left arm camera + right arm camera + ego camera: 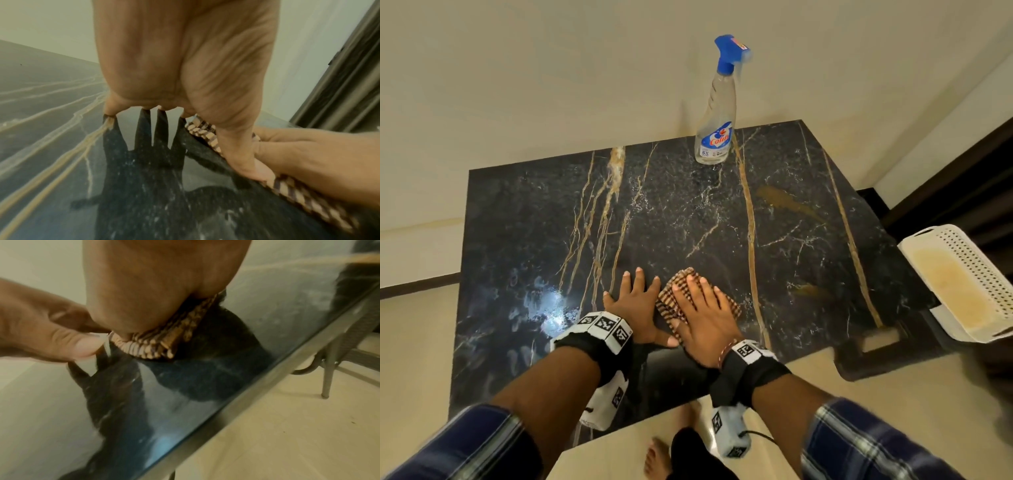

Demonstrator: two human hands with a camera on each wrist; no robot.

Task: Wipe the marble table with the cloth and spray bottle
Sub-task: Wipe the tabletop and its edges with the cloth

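- The right hand [703, 317] lies flat on the folded checked cloth [671, 301], fingers [697, 286] straight and close together, palm pressing the cloth onto the counter [688, 219].
- In the right wrist view the cloth [164, 339] bunches under the heel of that hand [156, 288], near the counter's front edge [246, 399].
- The left hand [637, 305] rests palm-down on the bare dark marble just beside the cloth, fingers [635, 281] spread apart and straight, holding nothing.
- In the left wrist view the left thumb [236, 149] touches the edge of the cloth [205, 134], and the right hand [308, 162] lies right against it.
- The spray bottle [717, 109], clear with a blue trigger head, stands upright at the far edge of the counter, well apart from both hands.
- The marble is black with gold and white veins; a bright light reflection sits left of the left hand.
- A white perforated basket [979, 274] sits to the right, off the counter's edge.
- A bare foot [657, 459] shows on the pale floor below.
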